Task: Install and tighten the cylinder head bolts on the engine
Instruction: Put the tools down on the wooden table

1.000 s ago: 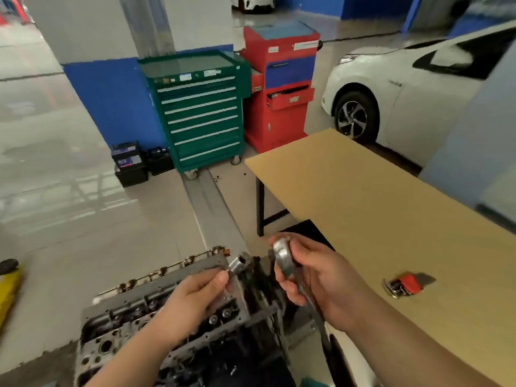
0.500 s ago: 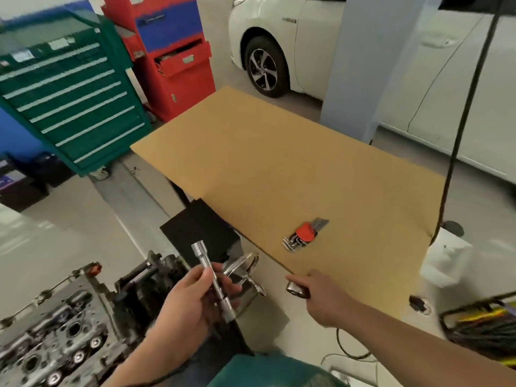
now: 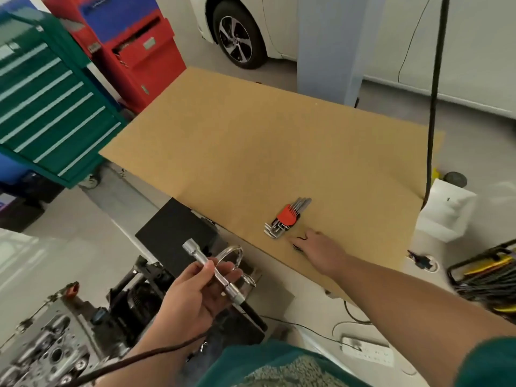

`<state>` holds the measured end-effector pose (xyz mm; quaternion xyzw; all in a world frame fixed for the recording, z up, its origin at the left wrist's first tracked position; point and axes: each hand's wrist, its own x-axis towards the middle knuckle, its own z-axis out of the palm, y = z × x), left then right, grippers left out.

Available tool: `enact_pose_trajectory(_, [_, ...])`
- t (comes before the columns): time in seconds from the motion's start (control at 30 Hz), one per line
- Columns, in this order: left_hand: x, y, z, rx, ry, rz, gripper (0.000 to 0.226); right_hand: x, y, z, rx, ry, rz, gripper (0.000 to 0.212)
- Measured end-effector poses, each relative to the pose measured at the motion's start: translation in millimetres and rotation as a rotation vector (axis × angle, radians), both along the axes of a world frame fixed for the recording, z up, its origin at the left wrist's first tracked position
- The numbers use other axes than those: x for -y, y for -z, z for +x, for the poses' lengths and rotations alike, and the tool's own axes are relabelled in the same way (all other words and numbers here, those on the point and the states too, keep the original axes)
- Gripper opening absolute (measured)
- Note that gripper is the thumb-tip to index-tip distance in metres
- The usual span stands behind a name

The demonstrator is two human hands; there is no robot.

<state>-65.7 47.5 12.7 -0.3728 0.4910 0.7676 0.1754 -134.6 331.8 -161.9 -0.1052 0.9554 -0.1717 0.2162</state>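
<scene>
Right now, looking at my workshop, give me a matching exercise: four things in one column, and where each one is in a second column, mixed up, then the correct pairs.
Things:
1. socket extension bar
2. hex key set
3. cylinder head
4. green tool cabinet

Places:
A. lower left corner of the view, beside the table
B. lying on the brown table, just beyond the right hand
C. standing on the floor past the table's far left corner
D. held in the left hand

Pairs: 1-D, 2-B, 3-A, 4-C
</scene>
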Motion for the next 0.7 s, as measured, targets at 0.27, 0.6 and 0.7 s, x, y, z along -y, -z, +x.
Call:
enact_pose_trajectory(0.27, [-5,9,-9,-0.055,0.049,0.043,0.021,-2,9,14,-0.11,0.077,0.093,0.09])
enact_pose_trajectory(0.6, [-32,14,-13,-0.128,0.272,-0.073,0.034,79,-101,61,0.43,0.363,-0.98,0.055])
enact_pose_trajectory(0.7, [-43,13,-13,-0.147,0.31,-0.149,0.037,77,-110,64,0.383,0.406,-0.93,0.052])
